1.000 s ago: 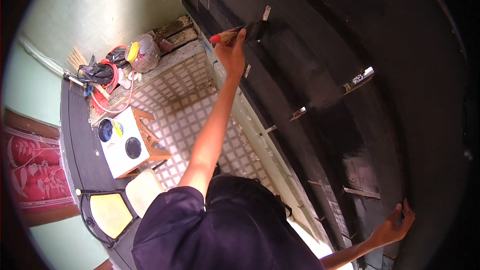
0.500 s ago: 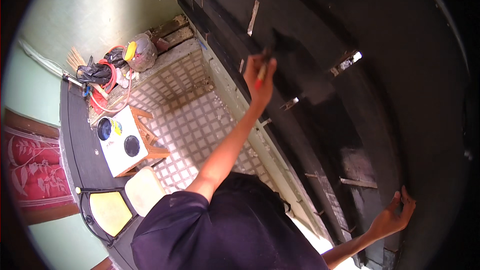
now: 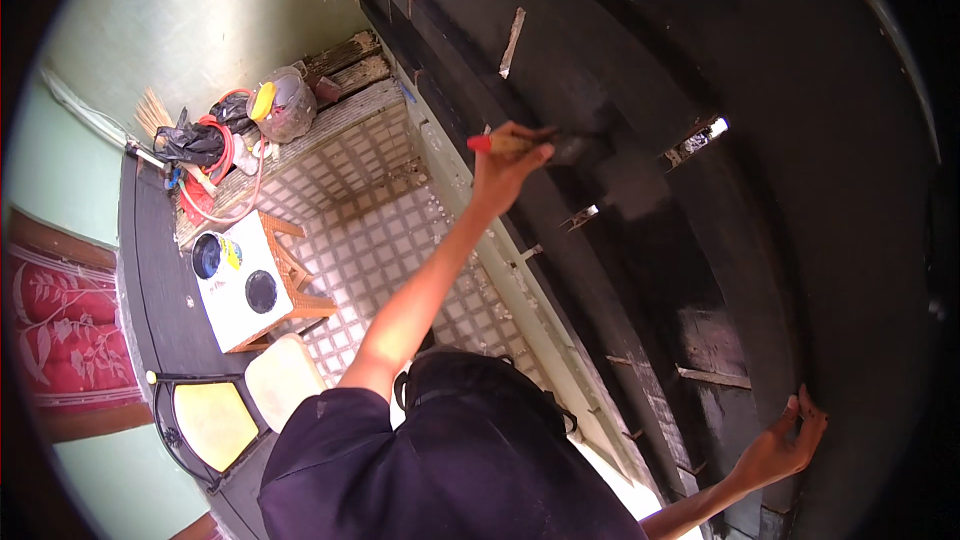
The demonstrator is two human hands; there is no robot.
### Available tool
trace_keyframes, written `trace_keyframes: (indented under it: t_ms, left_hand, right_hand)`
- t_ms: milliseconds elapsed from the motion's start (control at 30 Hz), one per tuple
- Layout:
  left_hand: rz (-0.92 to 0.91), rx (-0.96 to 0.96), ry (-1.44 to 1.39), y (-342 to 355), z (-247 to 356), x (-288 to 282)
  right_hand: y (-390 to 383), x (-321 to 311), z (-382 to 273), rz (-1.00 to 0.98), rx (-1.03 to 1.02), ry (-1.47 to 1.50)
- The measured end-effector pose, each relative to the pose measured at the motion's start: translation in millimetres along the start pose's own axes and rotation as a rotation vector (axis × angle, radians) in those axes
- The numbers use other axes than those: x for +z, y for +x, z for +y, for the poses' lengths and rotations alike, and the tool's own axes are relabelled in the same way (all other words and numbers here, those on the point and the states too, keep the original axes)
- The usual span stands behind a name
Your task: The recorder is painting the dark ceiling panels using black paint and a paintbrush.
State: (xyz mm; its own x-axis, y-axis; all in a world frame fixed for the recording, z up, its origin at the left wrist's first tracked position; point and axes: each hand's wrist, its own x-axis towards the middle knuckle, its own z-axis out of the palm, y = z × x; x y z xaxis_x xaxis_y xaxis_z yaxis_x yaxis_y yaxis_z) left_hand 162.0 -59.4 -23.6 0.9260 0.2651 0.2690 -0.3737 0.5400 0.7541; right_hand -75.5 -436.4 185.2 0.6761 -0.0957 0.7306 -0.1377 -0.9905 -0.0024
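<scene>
My left hand (image 3: 503, 175) is closed around a paintbrush (image 3: 512, 143) with a red-tipped wooden handle. Its dark bristle end lies against a large black-painted wooden structure (image 3: 640, 90) of boards and ledges. Around the bristles the surface looks dark and partly glossy. Lower right, my right hand (image 3: 780, 455) rests against a black board, fingers stretched out, with no tool visible in it. Between the hands, a greyish patch (image 3: 715, 340) shows on the structure, and bare pale slots and strips break the black.
Left, a white-topped stool (image 3: 235, 305) carries an open paint tin (image 3: 208, 255) and a round black lid (image 3: 261, 291). Chairs (image 3: 215, 425) stand nearer. Along the far wall are a bucket (image 3: 285, 115), orange hose (image 3: 225, 145) and black bags (image 3: 190, 143). Floor tiles (image 3: 385, 240) lie below.
My left hand has turned the paintbrush from upright to roughly level, its red end now pointing left. The hand has shifted slightly left. My right hand stays almost in place.
</scene>
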Motion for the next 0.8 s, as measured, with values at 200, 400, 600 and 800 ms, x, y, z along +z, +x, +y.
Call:
trace_keyframes:
  t_ms: [200, 400, 600, 800]
  left_hand:
    - [-0.083, 0.190, 0.387, 57, 31, -22]
    - [0.287, 0.500, 0.336, 78, 12, -32]
    - [0.498, 0.402, 0.487, 1, -31, 59]
    - [0.289, 0.250, 0.161, -88, -37, 94]
  right_hand:
    - [-1, -2, 3, 0.009, -0.009, -0.036]
    - [-1, 2, 4, 0.018, -0.026, -0.020]
    - [-1, 1, 6, 0.016, -0.024, -0.018]
    - [2, 5, -1, 0.071, -0.052, 0.001]
